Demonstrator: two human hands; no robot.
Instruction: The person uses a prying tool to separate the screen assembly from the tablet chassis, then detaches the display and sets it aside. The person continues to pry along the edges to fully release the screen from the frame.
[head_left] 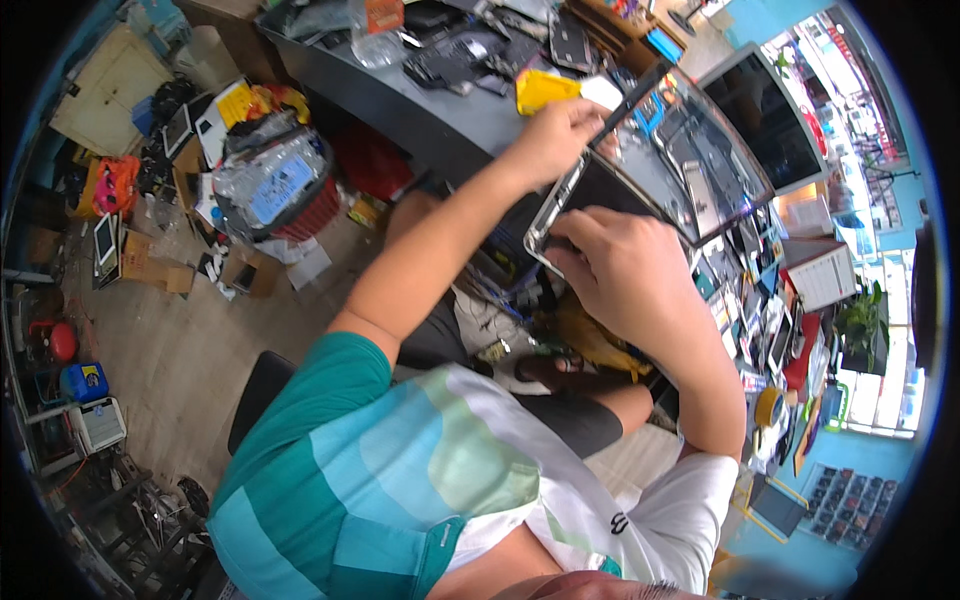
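A thin black screen bezel [735, 215], an empty rectangular frame, is tilted up above the bench, and things behind it show through its opening. My left hand [558, 138] is closed with its fingertips pinching the bezel's near-left corner. Below it is a dark flat screen lid [608, 190] with a silvery metal edge and corner. My right hand [630, 262] lies over this lid, fingers bent down at its near edge beside the metal corner. What the right fingertips hold, if anything, is hidden under the hand.
A grey bench [400, 110] carries loose electronic parts, a yellow piece [545, 92] and plastic bags. A monitor [765, 115] stands behind the bezel. Tools and parts crowd the bench at right, with a tape roll [769, 408]. A full red basket [310, 210] stands on the floor at left.
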